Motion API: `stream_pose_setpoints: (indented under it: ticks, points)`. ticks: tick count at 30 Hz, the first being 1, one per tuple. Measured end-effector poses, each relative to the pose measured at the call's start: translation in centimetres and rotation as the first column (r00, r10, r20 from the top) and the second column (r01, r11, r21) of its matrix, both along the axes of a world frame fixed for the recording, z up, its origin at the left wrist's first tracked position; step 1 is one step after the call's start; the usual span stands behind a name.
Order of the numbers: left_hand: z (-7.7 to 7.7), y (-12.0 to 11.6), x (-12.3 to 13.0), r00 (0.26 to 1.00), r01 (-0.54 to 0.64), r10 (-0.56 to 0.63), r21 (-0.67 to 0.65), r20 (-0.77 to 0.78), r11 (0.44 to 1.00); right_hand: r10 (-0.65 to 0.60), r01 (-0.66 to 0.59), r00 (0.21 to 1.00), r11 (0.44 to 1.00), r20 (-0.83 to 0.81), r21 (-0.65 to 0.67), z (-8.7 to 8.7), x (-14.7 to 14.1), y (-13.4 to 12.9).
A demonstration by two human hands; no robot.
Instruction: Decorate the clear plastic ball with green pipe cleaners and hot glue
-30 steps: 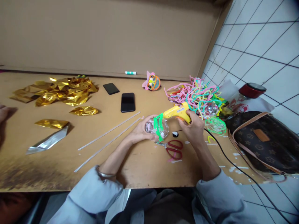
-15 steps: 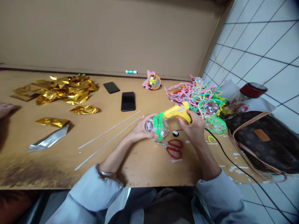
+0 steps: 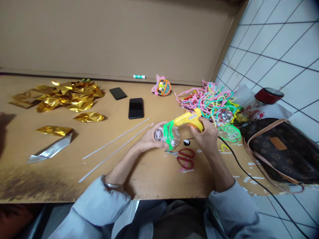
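currently the left hand is curled around the near-left side of a clear ball, fingers behind and thumb in front; grip closed on it. ball sits in front of the person, above the tabletop or touching it (cannot tell), banded with bright green strips. right hand wraps the handle of a yellow hot glue gun, grip closed, fingers by the orange trigger. nozzle at the top of the green strips; contact cannot be confirmed.

labels: white sticker on the gun barrel, print too small to read. glue stick tube by the backboard, green-and-white label, lettering not legible. brown handbag, right: repeating floral monogram pattern, tan leather patch, any stamp unreadable.

nearby: red-handled scissors just below the ball; two smartphones, dark screens; tangle of pink, teal and yellow strands beyond the gun.
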State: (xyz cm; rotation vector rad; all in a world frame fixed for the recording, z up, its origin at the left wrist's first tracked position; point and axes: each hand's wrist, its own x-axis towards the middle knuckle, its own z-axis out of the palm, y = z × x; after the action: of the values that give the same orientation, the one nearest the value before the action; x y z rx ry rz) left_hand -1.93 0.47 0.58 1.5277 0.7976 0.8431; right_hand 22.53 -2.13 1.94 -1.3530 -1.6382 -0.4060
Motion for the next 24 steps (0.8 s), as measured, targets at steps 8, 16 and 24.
stream_pose_setpoints:
  ticks: [8,16,24]
  points:
    - [-0.52,0.17,-0.09,1.0,-0.005,0.005,0.023,0.001,1.0,0.003,-0.003,1.0,1.0,-0.011,-0.027,-0.02,0.07,-0.12]
    - [-0.34,0.18,-0.11,1.0,-0.002,0.002,0.023,-0.002,1.0,0.032,-0.032,0.999,0.999,-0.015,-0.025,0.26,0.04,-0.3]
    - [-0.3,0.1,-0.1,1.0,-0.01,0.012,0.058,-0.021,0.998,0.011,-0.012,1.0,0.999,-0.026,-0.032,-0.08,0.1,-0.14]
